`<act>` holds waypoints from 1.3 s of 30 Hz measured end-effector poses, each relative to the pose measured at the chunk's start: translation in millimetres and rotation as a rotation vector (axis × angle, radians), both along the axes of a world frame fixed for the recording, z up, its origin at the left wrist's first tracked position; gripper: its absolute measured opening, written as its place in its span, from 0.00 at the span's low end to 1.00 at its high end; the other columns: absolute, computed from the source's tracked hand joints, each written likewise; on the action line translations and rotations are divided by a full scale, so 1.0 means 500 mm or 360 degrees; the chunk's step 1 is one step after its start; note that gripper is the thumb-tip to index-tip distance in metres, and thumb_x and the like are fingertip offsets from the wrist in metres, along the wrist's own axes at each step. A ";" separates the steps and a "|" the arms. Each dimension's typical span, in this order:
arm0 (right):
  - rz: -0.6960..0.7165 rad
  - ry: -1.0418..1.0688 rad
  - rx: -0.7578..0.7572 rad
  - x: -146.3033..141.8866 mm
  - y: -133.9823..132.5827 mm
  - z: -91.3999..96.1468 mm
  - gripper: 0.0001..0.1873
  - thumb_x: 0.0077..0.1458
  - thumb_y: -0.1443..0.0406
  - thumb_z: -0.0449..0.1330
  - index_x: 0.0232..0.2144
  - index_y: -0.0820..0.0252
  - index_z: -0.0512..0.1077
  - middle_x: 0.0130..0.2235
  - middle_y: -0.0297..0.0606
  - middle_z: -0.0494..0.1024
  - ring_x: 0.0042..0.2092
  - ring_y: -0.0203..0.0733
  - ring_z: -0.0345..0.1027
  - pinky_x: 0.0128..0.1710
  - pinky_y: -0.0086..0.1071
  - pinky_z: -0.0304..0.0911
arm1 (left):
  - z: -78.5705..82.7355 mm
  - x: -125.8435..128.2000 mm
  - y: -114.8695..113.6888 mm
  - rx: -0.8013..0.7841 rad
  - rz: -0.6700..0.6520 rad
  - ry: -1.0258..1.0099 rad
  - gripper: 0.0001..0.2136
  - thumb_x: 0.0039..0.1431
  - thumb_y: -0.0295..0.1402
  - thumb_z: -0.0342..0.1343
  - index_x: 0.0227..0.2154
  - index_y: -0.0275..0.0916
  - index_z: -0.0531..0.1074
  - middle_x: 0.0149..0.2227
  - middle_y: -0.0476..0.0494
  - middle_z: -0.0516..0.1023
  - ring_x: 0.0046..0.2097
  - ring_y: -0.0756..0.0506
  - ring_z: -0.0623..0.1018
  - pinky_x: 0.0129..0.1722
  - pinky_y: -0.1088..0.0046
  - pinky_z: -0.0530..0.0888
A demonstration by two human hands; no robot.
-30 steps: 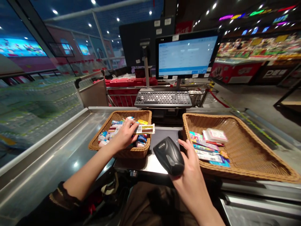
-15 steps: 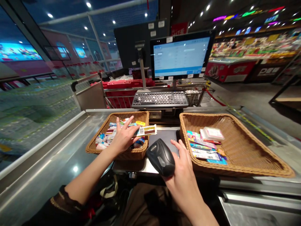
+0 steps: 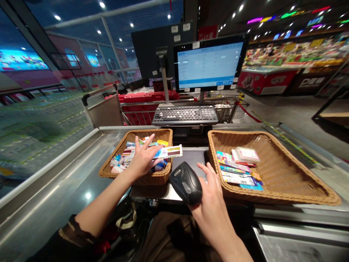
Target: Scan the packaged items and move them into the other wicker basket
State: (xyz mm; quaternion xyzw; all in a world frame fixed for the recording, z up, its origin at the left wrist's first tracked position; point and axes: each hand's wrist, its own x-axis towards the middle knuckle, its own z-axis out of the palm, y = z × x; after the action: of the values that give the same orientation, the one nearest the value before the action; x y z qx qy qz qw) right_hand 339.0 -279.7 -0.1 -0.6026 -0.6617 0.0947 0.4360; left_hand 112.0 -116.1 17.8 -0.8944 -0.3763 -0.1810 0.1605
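My left hand (image 3: 141, 158) reaches into the left wicker basket (image 3: 109, 171), which holds several small colourful packets. Its thumb and fingers pinch a flat white packet with coloured stripes (image 3: 170, 151) that juts over the basket's right rim, while the index finger points up. My right hand (image 3: 211, 196) grips a black handheld barcode scanner (image 3: 187, 182) over the dark scan plate (image 3: 191, 157) between the two baskets. The scanner's head points toward the left basket. The right hand's fingers stretch forward beside the right wicker basket (image 3: 286, 163).
The right basket holds several flat packets (image 3: 237, 171) at its left side. Behind the baskets stand a keyboard (image 3: 185, 114), a lit monitor (image 3: 209, 63) and red shopping baskets (image 3: 147, 97). A steel counter (image 3: 62, 182) runs along the left, with shop shelves at the far right.
The left hand's fingers have spread while it keeps the striped packet. The right hand with the scanner has drifted slightly left and lower. Over the last half second almost nothing moved.
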 end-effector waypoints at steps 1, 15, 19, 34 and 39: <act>-0.0001 0.0000 -0.0002 0.000 0.000 0.001 0.15 0.50 0.73 0.56 0.42 0.58 0.71 0.65 0.51 0.63 0.71 0.63 0.46 0.65 0.67 0.52 | -0.001 -0.001 0.000 0.0003 -0.0001 0.0005 0.18 0.61 0.34 0.61 0.54 0.43 0.72 0.54 0.36 0.80 0.71 0.30 0.58 0.63 0.23 0.37; 0.0007 0.0000 0.0036 0.003 -0.004 -0.003 0.22 0.50 0.74 0.56 0.48 0.56 0.71 0.65 0.50 0.61 0.71 0.62 0.46 0.65 0.67 0.52 | 0.003 -0.001 0.003 -0.0012 0.0010 -0.0018 0.19 0.61 0.33 0.61 0.54 0.44 0.70 0.54 0.38 0.80 0.70 0.29 0.59 0.63 0.23 0.41; 0.0012 0.0008 0.0004 0.024 -0.014 0.001 0.23 0.52 0.72 0.57 0.51 0.56 0.71 0.65 0.50 0.61 0.71 0.63 0.46 0.65 0.66 0.53 | 0.009 0.024 0.003 -0.0025 -0.0049 -0.0061 0.17 0.62 0.34 0.60 0.54 0.44 0.71 0.53 0.36 0.80 0.70 0.29 0.59 0.62 0.23 0.43; -0.0716 0.0205 -0.0040 0.235 -0.129 -0.023 0.15 0.58 0.65 0.58 0.48 0.57 0.71 0.65 0.50 0.61 0.69 0.59 0.52 0.65 0.61 0.56 | -0.003 0.540 0.054 -0.0535 -0.0389 0.0437 0.14 0.63 0.38 0.57 0.48 0.36 0.72 0.50 0.31 0.81 0.71 0.27 0.55 0.64 0.27 0.43; -0.0864 0.0245 -0.0008 0.283 -0.155 -0.027 0.15 0.57 0.64 0.59 0.47 0.57 0.72 0.63 0.49 0.63 0.66 0.60 0.57 0.64 0.60 0.57 | -0.060 0.685 0.078 -0.0894 -0.0122 0.0845 0.19 0.58 0.39 0.60 0.51 0.38 0.74 0.56 0.29 0.77 0.68 0.25 0.61 0.64 0.28 0.44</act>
State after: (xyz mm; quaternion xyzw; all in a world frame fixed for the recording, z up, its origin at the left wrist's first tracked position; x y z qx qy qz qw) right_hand 480.4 -357.0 -13.3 -0.7498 -0.4408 0.0215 0.4929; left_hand 454.6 -77.1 -11.9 -0.9326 -0.3229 0.1610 -0.0057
